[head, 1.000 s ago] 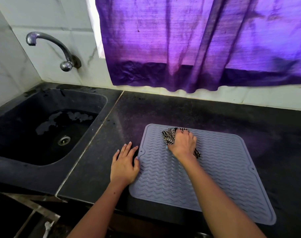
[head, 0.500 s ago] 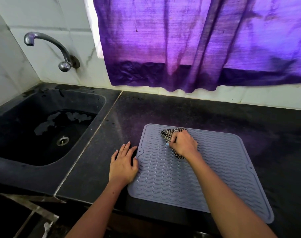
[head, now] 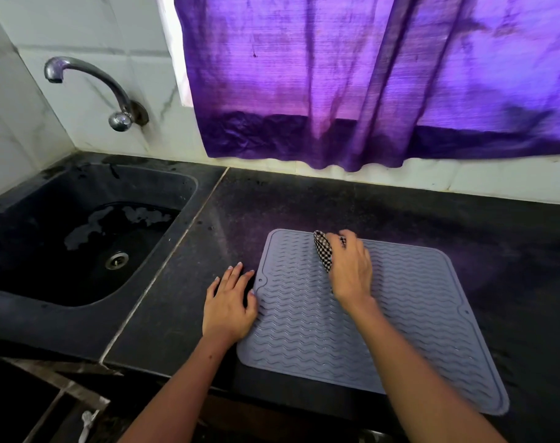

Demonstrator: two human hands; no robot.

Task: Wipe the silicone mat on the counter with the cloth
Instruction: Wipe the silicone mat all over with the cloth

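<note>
A grey silicone mat (head: 416, 318) with wavy ridges lies flat on the dark counter (head: 304, 199). My right hand (head: 350, 270) rests on the mat near its far edge, closed around a bunched black-and-white checked cloth (head: 324, 251) that sticks out on the hand's left side. Most of the cloth is hidden under the hand. My left hand (head: 229, 306) lies flat with fingers spread on the counter, its thumb side pressing the mat's left edge.
A dark sink (head: 80, 238) with a little water and a drain sits to the left, under a metal tap (head: 90, 91). A purple curtain (head: 368, 81) hangs over the tiled wall behind. The counter's front edge runs just below the mat.
My right hand has slid with the cloth toward the mat's far edge and a little right. The cloth now shows on the hand's left side. My left hand has stayed put.
</note>
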